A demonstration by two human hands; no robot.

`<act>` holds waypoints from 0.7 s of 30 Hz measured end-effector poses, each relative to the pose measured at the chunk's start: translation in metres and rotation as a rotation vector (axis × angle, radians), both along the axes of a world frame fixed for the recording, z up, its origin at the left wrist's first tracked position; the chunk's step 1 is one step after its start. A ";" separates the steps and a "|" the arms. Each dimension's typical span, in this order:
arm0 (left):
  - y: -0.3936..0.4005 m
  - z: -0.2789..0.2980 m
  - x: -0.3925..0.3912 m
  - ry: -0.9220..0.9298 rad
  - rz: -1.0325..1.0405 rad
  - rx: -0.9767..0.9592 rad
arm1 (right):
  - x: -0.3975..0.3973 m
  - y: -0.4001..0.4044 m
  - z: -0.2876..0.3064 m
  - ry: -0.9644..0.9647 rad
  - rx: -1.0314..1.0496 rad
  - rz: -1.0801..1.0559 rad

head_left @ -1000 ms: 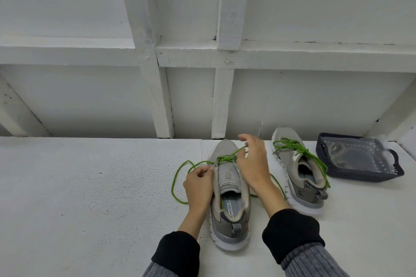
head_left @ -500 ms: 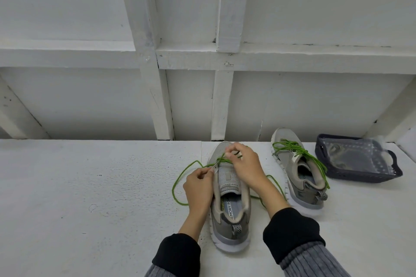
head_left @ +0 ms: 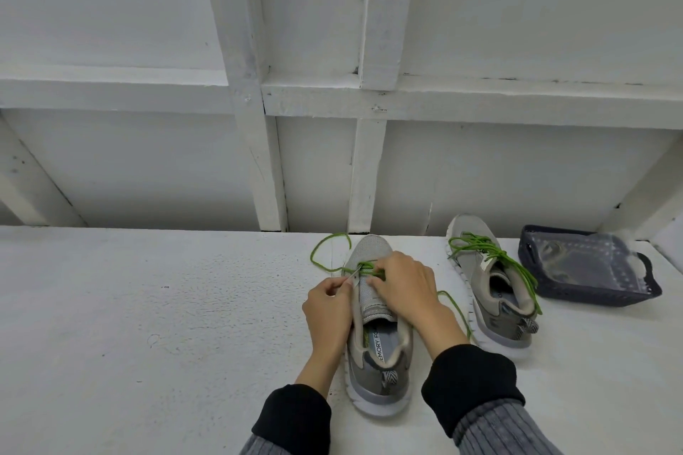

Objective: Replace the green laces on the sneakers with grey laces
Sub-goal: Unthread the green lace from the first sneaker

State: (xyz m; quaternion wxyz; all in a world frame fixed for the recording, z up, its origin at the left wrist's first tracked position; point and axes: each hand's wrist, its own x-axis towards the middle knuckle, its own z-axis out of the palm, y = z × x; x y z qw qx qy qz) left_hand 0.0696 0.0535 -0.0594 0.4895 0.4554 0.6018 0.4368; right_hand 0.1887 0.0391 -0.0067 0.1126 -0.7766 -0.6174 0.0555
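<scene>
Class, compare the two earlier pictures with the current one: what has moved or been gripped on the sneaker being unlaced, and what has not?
The right hand dropped from above the toe onto the green lace, pinching it at the lowest eyelets. The lace's loose loop swung from beside the near sneaker up toward its toe. The left hand kept pinching the lace end. The far sneaker and basket stayed put.

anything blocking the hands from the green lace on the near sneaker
Nothing visible. Both the left hand and right hand are already on the near sneaker, at its green lace.
</scene>
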 end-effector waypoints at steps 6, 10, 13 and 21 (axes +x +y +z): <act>0.000 0.000 0.000 -0.008 -0.003 0.002 | 0.007 0.001 -0.004 0.701 0.222 -0.051; 0.001 -0.002 0.001 0.003 -0.003 -0.003 | 0.016 -0.014 0.025 1.336 0.553 -0.082; 0.000 -0.002 0.001 0.011 0.002 0.003 | 0.027 -0.019 0.036 1.324 0.629 -0.120; -0.001 0.000 0.001 0.010 0.003 0.000 | 0.021 -0.009 0.008 0.389 0.103 -0.081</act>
